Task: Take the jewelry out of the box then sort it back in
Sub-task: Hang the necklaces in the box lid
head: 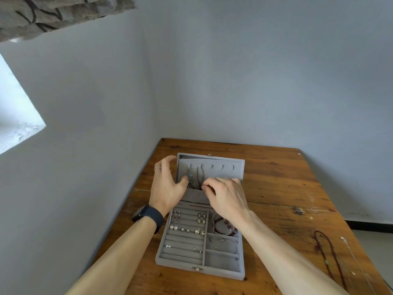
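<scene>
A grey velvet jewelry box (180,261) lies open on the wooden table, its lid (223,167) standing upright with a row of hooks. A silver pendant necklace (190,177) and a dark thin necklace (200,175) hang from the left hooks. My left hand (168,186) grips the lid's left edge, its thumb by the silver pendant. At the lid's pocket, my right hand (225,194) pinches the lower end of the dark necklace. The tray holds several earrings (187,229), a red bead bracelet (223,226) and a silver bangle (223,243).
On the table (276,188) to the right of the box lie a dark red cord necklace (327,252) and a thin silver chain (354,260). Walls close off the table's far and left sides. A dark watch sits on my left wrist.
</scene>
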The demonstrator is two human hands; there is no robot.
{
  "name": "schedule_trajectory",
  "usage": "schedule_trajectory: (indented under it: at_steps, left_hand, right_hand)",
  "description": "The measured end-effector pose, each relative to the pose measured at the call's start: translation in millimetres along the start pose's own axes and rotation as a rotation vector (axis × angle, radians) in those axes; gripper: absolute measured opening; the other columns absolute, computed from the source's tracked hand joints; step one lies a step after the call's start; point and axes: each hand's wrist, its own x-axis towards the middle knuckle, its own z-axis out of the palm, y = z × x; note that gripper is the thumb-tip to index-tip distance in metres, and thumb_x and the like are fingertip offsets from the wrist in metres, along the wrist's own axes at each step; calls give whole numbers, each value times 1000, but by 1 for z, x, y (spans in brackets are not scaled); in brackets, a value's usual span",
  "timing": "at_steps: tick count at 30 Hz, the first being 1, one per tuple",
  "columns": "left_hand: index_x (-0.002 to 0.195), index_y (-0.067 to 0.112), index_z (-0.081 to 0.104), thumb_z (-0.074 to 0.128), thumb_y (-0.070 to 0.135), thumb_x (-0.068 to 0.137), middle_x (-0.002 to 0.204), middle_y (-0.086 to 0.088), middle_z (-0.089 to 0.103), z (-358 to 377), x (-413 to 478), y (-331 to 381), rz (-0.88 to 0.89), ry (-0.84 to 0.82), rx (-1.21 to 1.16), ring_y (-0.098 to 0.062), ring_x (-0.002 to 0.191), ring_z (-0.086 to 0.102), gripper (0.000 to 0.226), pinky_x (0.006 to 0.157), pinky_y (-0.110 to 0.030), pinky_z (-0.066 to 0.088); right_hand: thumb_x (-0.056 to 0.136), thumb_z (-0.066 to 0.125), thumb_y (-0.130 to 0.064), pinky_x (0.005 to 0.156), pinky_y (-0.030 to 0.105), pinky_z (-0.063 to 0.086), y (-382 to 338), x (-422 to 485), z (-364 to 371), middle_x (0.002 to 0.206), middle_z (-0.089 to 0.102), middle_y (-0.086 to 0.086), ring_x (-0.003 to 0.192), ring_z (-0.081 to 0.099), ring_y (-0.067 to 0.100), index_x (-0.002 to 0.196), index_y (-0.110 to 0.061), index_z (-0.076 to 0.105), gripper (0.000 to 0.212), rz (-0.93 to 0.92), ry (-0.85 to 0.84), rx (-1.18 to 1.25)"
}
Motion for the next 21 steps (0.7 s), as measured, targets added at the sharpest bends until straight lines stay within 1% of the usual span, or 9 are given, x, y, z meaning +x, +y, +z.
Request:
schedule_trajectory:
  at_steps: [3,6,9,11,12,14,16,18,21]
  left_hand:
    - [139,26,38,72,27,89,130,9,49,6,4,-6,-153,-87,-163,-12,118,51,61,89,-23,41]
    - [146,26,33,69,32,93,137,1,54,9,3,-14,-207,-149,-212,-12,119,53,64,91,-25,45]
    - [150,26,30,69,36,92,139,-4,55,9,3,-19,-225,-147,-207,-19,124,55,70,99,-33,49]
    - [152,24,31,70,36,92,136,-1,55,6,6,-20,-232,-147,-204,-19,123,56,72,100,-36,49]
    - [151,22,34,69,36,92,135,1,56,5,8,-20,-224,-156,-191,-19,123,55,70,100,-35,49]
    - [145,21,46,68,34,93,134,3,59,2,11,-21,-182,-187,-150,-16,122,56,57,98,-31,49]
    - [138,22,54,68,34,94,129,5,62,-2,14,-23,-150,-206,-126,-9,113,58,48,86,-18,48]
    - [131,27,57,69,38,92,118,13,63,-7,15,-25,-141,-207,-107,4,99,57,43,74,-6,41]
    - [117,41,56,72,43,88,104,28,59,-12,15,-26,-145,-204,-83,21,88,53,33,67,1,39]
  right_hand:
    - [98,58,-34,81,34,42,0,7,0,87,75,-8,85,69,16,99,-28,68,12,65,-6,40]
    - [97,52,-44,84,35,41,0,9,2,86,75,-8,85,67,17,97,-30,73,24,50,-64,-5]
    - [94,48,-48,86,36,36,-1,2,5,99,73,-10,95,62,17,109,-33,73,32,-16,-134,2]
    - [94,55,-44,88,37,36,1,-1,5,108,70,-11,101,60,16,115,-32,70,29,-53,-115,-12]
    - [94,60,-39,86,37,38,3,-1,5,107,70,-10,100,60,17,114,-29,71,25,-60,-78,-24]
    - [92,67,-30,81,37,42,2,0,3,99,72,-9,93,62,19,105,-25,73,15,-53,12,-48]
    - [90,70,-26,75,37,44,-2,4,3,90,72,-8,86,61,21,96,-24,73,7,-54,81,-86]
    - [88,72,-25,71,37,44,-6,8,4,86,72,-8,83,59,22,91,-23,74,4,-65,131,-110]
    - [87,74,-24,69,37,45,-7,8,6,83,70,-5,80,59,23,87,-21,72,4,-98,153,-143]
